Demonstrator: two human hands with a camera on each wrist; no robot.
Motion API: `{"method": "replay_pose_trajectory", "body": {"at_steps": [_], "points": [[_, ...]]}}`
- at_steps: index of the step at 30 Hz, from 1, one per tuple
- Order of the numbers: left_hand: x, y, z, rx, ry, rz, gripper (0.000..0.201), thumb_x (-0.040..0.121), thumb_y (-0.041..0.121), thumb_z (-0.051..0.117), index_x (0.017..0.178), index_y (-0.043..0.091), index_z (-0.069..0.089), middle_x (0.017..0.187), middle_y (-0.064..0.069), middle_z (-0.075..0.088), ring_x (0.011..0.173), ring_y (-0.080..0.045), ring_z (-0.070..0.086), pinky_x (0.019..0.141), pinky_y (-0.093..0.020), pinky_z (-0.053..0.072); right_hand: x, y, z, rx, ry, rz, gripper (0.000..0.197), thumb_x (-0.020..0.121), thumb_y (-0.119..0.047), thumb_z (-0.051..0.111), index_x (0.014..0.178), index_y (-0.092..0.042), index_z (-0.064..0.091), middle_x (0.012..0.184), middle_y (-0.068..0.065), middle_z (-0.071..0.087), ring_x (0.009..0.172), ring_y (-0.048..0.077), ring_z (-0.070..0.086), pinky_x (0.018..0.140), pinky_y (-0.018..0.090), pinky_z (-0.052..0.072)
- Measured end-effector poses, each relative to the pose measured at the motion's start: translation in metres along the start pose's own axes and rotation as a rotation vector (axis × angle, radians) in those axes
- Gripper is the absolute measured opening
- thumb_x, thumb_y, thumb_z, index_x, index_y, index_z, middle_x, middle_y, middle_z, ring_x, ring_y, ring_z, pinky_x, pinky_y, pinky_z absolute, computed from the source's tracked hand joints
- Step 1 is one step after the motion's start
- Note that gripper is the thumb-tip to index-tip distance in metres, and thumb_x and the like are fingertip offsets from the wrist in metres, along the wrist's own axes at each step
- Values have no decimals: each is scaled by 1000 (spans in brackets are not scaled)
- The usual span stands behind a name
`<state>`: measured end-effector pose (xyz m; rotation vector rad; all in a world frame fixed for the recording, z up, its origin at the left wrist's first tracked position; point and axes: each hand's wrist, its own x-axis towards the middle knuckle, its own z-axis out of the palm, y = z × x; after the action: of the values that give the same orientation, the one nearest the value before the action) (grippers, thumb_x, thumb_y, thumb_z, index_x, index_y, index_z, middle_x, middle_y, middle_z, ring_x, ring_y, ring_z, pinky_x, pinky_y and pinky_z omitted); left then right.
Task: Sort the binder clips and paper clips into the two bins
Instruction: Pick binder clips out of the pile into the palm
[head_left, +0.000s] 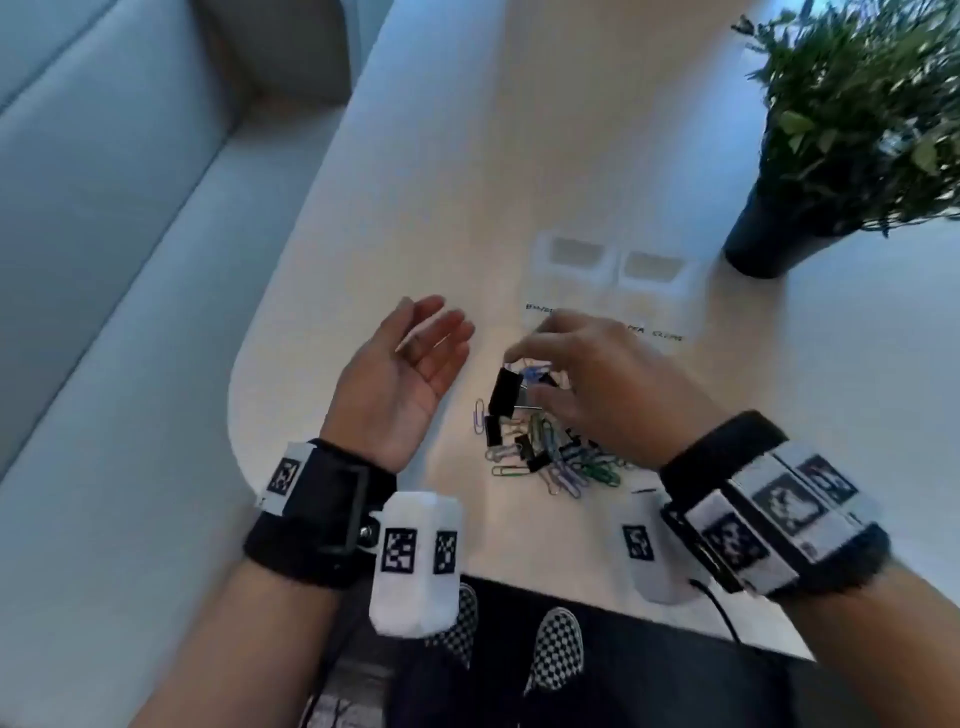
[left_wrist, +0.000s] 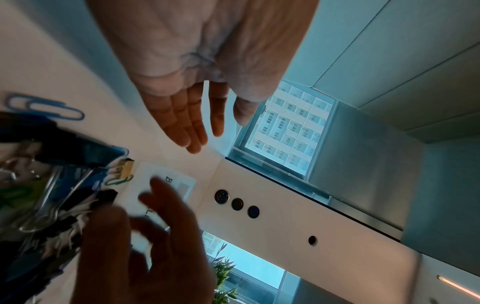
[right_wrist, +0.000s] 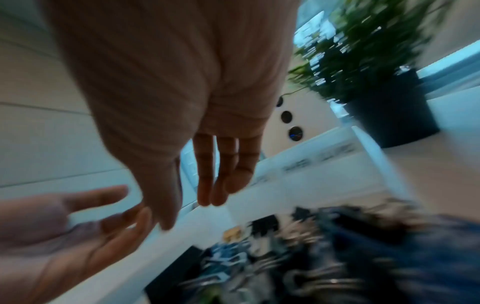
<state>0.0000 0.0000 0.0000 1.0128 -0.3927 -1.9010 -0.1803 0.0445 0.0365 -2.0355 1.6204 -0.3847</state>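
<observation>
A heap of coloured paper clips (head_left: 558, 462) mixed with black binder clips lies on the table near its front edge. A larger black binder clip (head_left: 505, 392) sits at the heap's far left side. My right hand (head_left: 535, 379) hovers over the heap, index fingertip just above that clip. In the blurred right wrist view its fingers (right_wrist: 205, 185) hang straight with nothing between them. My left hand (head_left: 426, 338) is held palm up and empty, left of the heap. Two white bins (head_left: 540, 260) (head_left: 685, 278) stand side by side beyond the heap, nothing visible inside.
Handwritten labels (head_left: 662, 335) lie in front of the bins. A potted plant in a dark pot (head_left: 763, 234) stands at the right, close to the right bin. The table's rounded edge (head_left: 234, 415) runs along the left, beside a grey sofa (head_left: 104, 260).
</observation>
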Motion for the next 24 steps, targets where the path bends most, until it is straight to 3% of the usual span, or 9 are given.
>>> {"method": "replay_pose_trajectory", "body": {"at_steps": [4, 8, 12, 17, 21, 24], "points": [[3, -6, -8, -9, 44, 21, 27, 96, 32, 46, 94, 10, 61, 92, -9, 66, 87, -19, 67, 84, -25, 54, 19, -16, 25, -180, -102, -42, 39, 81, -30, 68, 119, -30, 61, 110, -1, 58, 95, 18, 58, 77, 36, 53], [-1, -10, -12, -75, 66, 6, 24, 95, 29, 48, 93, 9, 61, 93, -9, 64, 89, -19, 65, 86, -25, 52, 21, -13, 40, -256, -50, -6, 28, 85, -20, 65, 112, -23, 67, 108, 2, 59, 98, 21, 58, 74, 30, 46], [0, -13, -7, -98, 58, -1, 20, 94, 24, 50, 91, 9, 62, 92, -10, 64, 87, -20, 64, 86, -25, 52, 22, -9, 39, -152, 7, 56, 32, 81, -12, 69, 112, -19, 67, 110, 5, 60, 97, 21, 59, 78, 25, 44], [-7, -24, -1, -64, 102, 2, 14, 90, 19, 55, 86, 7, 62, 88, -10, 62, 81, -19, 62, 73, -22, 56, 9, -8, 36, -107, 51, 84, 35, 77, -7, 69, 111, -16, 68, 112, 3, 68, 104, 19, 61, 92, 29, 49], [-11, -28, 13, -26, 106, 15, 18, 93, 20, 52, 90, 4, 61, 93, -13, 61, 86, -21, 62, 83, -26, 52, 2, -11, 18, 56, 233, 97, 41, 72, -19, 76, 112, -21, 68, 107, 1, 72, 97, 15, 65, 91, 33, 53], [-15, -33, 24, -83, -14, -26, 33, 96, 33, 45, 101, 3, 59, 107, -17, 61, 97, -25, 61, 89, -34, 50, 7, -20, 12, 165, 265, 47, 42, 69, -23, 77, 110, -22, 68, 91, -2, 70, 84, 13, 64, 82, 34, 55]]}}
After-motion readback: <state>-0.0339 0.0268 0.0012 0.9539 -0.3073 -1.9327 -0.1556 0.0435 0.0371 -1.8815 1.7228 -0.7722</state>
